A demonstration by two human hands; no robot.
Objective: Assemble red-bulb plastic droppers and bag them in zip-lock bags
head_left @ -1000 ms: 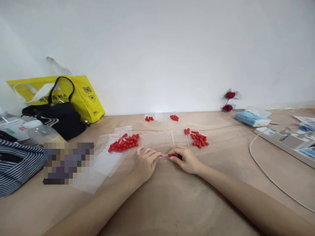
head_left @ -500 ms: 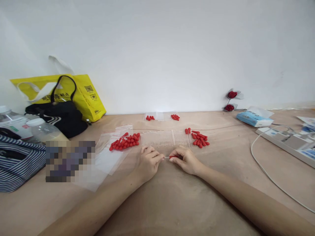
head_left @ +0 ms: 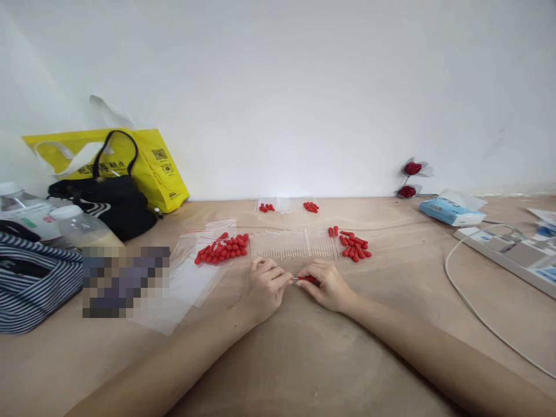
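Pinched in my left hand (head_left: 268,288) is a thin glass dropper tube (head_left: 296,279), mostly hidden by the fingers. My right hand (head_left: 328,285) grips a red rubber dropper bulb (head_left: 307,279) between thumb and fingers. Tube and bulb lie in one line, and only a short stretch of tube shows between the hands. Just beyond the hands, a row of thin clear tubes (head_left: 286,244) lies side by side. A heap of red bulbs (head_left: 226,250) rests on plastic bags to the left of the row; a smaller group of red pieces (head_left: 355,246) lies to its right.
Clear zip bags (head_left: 191,284) lie on the left. A bag with red pieces (head_left: 280,205) is by the wall. Bottles (head_left: 87,227), a black bag (head_left: 108,202), a yellow bag (head_left: 167,185) stand left. Right are tissues (head_left: 452,211), a power strip (head_left: 508,249) and its cable (head_left: 471,313).
My hands are slightly closer together, and less of the tube shows between them. The whole view has shifted a little; the heaps and the row look the same.
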